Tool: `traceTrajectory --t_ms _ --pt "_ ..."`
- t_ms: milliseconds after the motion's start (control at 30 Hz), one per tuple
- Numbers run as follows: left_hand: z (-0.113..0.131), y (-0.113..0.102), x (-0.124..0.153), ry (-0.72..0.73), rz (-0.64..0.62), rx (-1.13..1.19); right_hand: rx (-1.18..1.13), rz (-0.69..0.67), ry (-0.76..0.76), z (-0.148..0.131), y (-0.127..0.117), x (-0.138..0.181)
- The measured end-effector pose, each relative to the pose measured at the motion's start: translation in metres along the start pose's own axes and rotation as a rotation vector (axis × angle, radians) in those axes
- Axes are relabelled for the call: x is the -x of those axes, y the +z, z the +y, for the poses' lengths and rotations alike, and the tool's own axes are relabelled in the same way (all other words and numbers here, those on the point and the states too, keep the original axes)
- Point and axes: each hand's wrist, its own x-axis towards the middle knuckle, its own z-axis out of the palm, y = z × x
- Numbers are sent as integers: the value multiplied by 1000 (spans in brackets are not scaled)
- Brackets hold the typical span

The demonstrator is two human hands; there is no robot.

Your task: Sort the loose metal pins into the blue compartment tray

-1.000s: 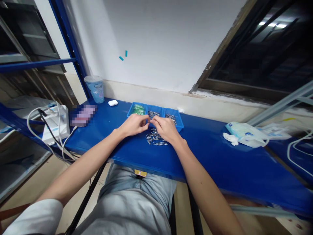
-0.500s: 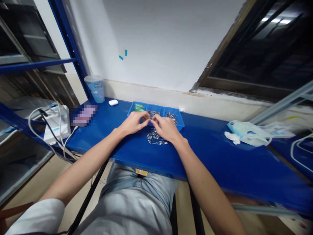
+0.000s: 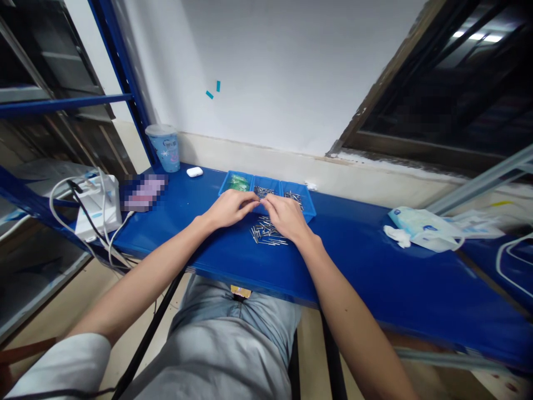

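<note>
Against a white wall (image 3: pixel 270 72) stands a blue table (image 3: pixel 353 266). The left hand (image 3: pixel 231 209) and right hand (image 3: pixel 287 215) meet at the fingertips; whether they grip anything cannot be told. Metal pins (image 3: pixel 266 234) lie just nearer, partly hidden. Beyond, half-covered blue bins (image 3: pixel 310 212) hold green packets (image 3: pixel 239 184), left, and metal pieces (image 3: pixel 293 197).

Left hand (image 3: pixel 230 210) and right hand (image 3: pixel 286 215) hide parts of the near side of the blue bins (image 3: pixel 309 213); anything pinched between fingertips is too small to tell. Metal pile (image 3: pixel 268 236) just nearer than bins, partly under right hand (single pieces unreadable). Pinkish item (image 3: pixel 145 193) left of bins: pixelated. Window (image 3: pixel 449 105) behind, right of bins: cut off top and right.
</note>
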Motion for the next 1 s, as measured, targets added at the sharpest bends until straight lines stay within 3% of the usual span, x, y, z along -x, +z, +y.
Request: traceTrajectory --t_ms 267,667,1000 --pt "-1 1 1 -51 15 -29 -96 73 -92 1 0 -1" --pt "-2 1 0 -97 56 -14 -73 136 -72 8 -3 -3" --pt "-6 5 1 60 102 -61 -119 107 -69 5 3 -1"
